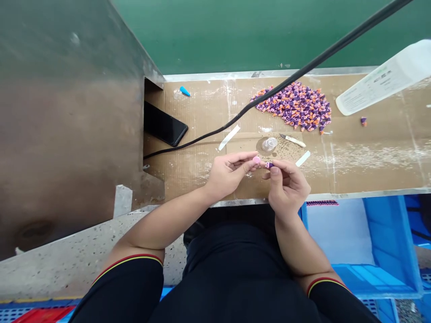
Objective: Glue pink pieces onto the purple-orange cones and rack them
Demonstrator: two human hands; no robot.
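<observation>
While both forearms reach out over the front edge of a cardboard-covered table (377, 170), the left hand (229, 175) and right hand (286, 188) work close together, almost meeting at the fingertips. The left hand pinches a small pink disc (256, 160) between thumb and forefinger. The right hand holds a tiny purple cone-shaped piece (269, 165) in a narrow pinch, right beside the disc.

Just beyond the hands, a small clear plastic bottle (269, 144) stands on a brownish stain, and a craft knife (292, 141) with a pale handle lies to its right. Farther back is a heap of purple and orange pieces (292, 107), with a black cable (286, 85) passing above it on a diagonal. A black smartphone (164, 123) lies to the left, and a blue plastic crate (387, 242) sits below the table's front edge on the right.

Both pieces are small enough that a slip of the fingers could drop one, and it could then roll over the front edge into the crate or onto the floor. A reach across the table could snag the cable and scatter the heap, while the exposed knife blade could nick a careless hand.
</observation>
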